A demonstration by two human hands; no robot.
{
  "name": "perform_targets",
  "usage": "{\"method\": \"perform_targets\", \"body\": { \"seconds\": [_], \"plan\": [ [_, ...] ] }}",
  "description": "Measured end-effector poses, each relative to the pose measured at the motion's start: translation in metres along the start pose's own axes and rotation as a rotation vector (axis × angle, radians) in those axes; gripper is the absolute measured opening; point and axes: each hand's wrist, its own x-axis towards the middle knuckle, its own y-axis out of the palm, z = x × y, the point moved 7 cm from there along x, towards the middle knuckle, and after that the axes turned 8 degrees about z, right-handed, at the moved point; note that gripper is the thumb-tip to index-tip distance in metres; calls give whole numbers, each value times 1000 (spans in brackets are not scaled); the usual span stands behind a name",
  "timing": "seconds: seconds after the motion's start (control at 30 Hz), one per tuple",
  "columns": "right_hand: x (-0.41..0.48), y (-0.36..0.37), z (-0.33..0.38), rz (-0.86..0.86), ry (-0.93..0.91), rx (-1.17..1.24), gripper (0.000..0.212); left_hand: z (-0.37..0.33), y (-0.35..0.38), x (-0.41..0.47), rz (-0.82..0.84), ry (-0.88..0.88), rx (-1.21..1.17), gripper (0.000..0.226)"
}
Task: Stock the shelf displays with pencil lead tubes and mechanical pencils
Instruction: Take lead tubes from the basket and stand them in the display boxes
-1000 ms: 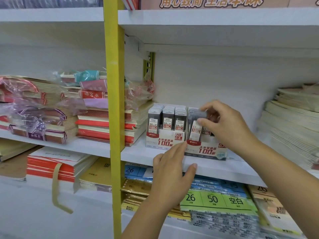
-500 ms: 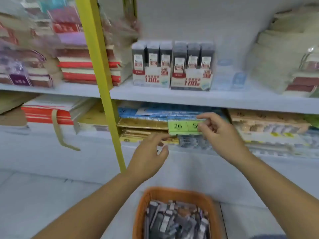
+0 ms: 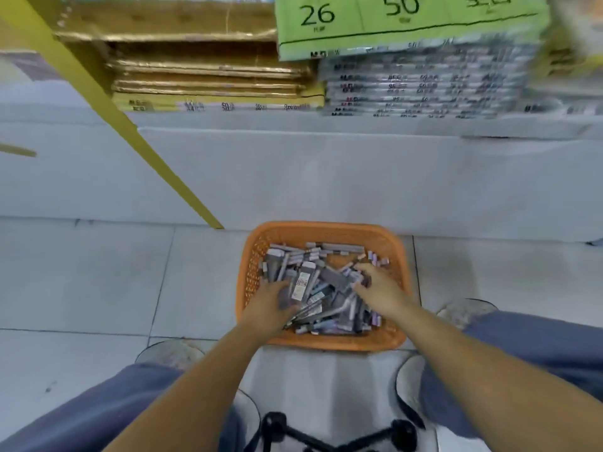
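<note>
Pencil lead tubes (image 3: 323, 288) are lying loose in a jumbled heap inside the orange basket (image 3: 326, 227), long axes pointing every way. Most are lying flat, and some are leaning on each other. We are judging this as the pick-up step: both hands are reaching down into the basket from its near edge.

The left hand (image 3: 270, 305) is sitting at the basket's left side, fingers pushing into the heap. A white-labelled tube (image 3: 301, 285) is lying just beside those fingers, its long axis running away from us toward the basket's far rim. Blur is hiding the grip, so we cannot tell if this hand is holding anything.

The right hand (image 3: 375, 285) is working at the basket's right of centre. Its fingers are bending down and, it seems, closing round a dark tube in the heap. Both hands are about equally near the tubes.

Beyond the basket, stacked paper packs (image 3: 424, 83) are filling the low shelf, and a yellow post (image 3: 156, 164) is slanting down to the basket's far left corner. The display boxes are not showing, so stocking is waiting on a lift.
</note>
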Motion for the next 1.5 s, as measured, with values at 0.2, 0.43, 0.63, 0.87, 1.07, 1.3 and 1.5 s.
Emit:
{"method": "perform_targets", "body": {
  "seconds": [0.2, 0.43, 0.63, 0.87, 1.07, 1.3, 1.5],
  "plan": [
    [25, 10, -1, -228, 94, -33, 70, 11, 9, 33, -134, -78, -48, 65],
    [42, 13, -7, -237, 102, 106, 80, 4, 14, 61, -188, -141, 20, 70],
    [46, 15, -7, -131, 47, -4, 91, -1, 19, 70, -168, -168, 20, 73],
    [47, 14, -13, -43, 63, 216, 53, 11, 9, 67, -126, -106, -233, 21],
    [35, 2, -19, -131, 8, 355, 41, 16, 0, 62, -114, -40, -527, 26],
    [30, -6, -28, -63, 86, 309, 31, 27, 3, 59, -25, -84, -842, 33],
    [27, 19, -20, -49, 116, 192, 39, 44, 14, 54, 14, -186, -982, 46]
  ]
}}
